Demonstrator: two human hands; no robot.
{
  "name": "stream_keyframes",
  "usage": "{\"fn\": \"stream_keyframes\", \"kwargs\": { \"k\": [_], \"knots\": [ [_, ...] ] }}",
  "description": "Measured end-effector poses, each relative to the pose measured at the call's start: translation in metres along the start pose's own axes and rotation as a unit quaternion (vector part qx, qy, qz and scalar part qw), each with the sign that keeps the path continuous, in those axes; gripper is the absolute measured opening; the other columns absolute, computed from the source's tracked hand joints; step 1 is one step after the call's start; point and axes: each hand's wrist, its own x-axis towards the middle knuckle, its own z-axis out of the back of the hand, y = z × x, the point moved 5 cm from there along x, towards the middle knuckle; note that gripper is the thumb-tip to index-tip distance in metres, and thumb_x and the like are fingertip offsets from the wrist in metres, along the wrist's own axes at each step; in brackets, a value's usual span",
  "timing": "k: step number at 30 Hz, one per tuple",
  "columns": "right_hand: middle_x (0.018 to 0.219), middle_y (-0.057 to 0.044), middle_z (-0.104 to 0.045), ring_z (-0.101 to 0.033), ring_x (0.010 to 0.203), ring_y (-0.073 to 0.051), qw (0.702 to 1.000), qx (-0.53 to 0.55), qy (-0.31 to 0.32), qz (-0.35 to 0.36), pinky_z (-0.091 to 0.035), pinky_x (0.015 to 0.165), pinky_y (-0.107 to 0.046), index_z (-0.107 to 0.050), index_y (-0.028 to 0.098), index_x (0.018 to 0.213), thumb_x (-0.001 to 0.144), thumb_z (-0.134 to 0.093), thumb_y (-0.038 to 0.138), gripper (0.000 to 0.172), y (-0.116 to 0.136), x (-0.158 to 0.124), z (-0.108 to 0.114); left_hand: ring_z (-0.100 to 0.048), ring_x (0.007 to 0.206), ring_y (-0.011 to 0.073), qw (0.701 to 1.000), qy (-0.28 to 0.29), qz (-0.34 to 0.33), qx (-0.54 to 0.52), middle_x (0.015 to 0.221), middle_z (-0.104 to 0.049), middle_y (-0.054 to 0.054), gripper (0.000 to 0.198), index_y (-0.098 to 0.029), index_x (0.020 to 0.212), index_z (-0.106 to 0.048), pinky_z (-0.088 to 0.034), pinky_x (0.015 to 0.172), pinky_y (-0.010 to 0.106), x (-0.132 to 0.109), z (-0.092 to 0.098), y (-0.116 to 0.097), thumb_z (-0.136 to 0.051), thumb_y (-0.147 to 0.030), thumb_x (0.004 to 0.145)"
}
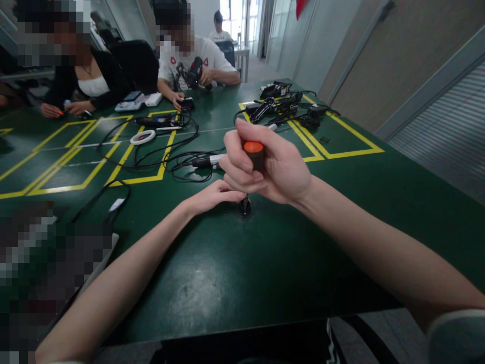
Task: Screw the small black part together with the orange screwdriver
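An orange-capped tool (254, 151) is gripped by its dark handle in the right hand (278, 164), with the fingers curled around it and the cap left exposed at the top. It is held above a small dark round piece (244, 211), which is set on the green worktop (227, 283) directly below. The fingertips of the left hand (208, 196) are placed at that piece; whether it is pinched or merely steadied cannot be told, since part of the view is blocked by the right hand. Beyond the hands, a coiled black cable (191, 169) is laid on the worktop, with a white ring (143, 137) farther to the left. Black cables and devices (280, 103) are heaped at the far right. Across the worktop, a dark object (195, 72) is held by a person in a white shirt (206, 54).
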Motion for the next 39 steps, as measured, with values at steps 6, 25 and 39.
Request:
{"fn": "stream_keyframes", "kwargs": {
  "k": [6, 25, 39],
  "knots": [
    [0.047, 0.013, -0.026, -0.015, 0.037, -0.005, 1.0, 0.004, 0.027, -0.001, -0.026, 0.036, -0.014, -0.046, 0.022, 0.078, 0.113, -0.034, 0.043, 0.043, 0.002, -0.004, -0.002, -0.07, 0.108, 0.0256, 1.0, 0.016, -0.012, -0.009, 0.104, -0.081, 0.006, 0.037, -0.016, 0.095, -0.082, -0.052, 0.109, 0.039, 0.004, -0.003, 0.0, -0.082, -0.049, 0.08],
    [0.045, 0.008, -0.029, -0.018, 0.037, -0.005, 0.999, -0.024, 0.003, -0.032, -0.025, 0.034, -0.014, -0.044, 0.018, 0.06, 0.116, -0.021, 0.045, 0.066, -0.002, 0.0, 0.0, -0.075, 0.108, 0.0244, 0.999, -0.006, -0.026, -0.036, 0.109, -0.084, 0.008, 0.033, -0.015, 0.101, -0.084, -0.055, 0.106, 0.038, 0.002, 0.0, 0.0, -0.086, -0.04, 0.08],
    [0.045, 0.01, -0.026, -0.02, 0.037, -0.003, 0.999, -0.009, 0.034, -0.004, -0.022, 0.034, -0.012, -0.046, 0.019, 0.064, 0.109, -0.032, 0.069, 0.068, 0.001, 0.002, -0.005, -0.073, 0.101, 0.0201, 0.987, 0.044, -0.042, -0.147, 0.103, -0.083, 0.008, 0.034, -0.016, 0.098, -0.084, -0.052, 0.106, 0.036, 0.0, -0.014, -0.004, -0.088, -0.046, 0.082]
  ]
}}
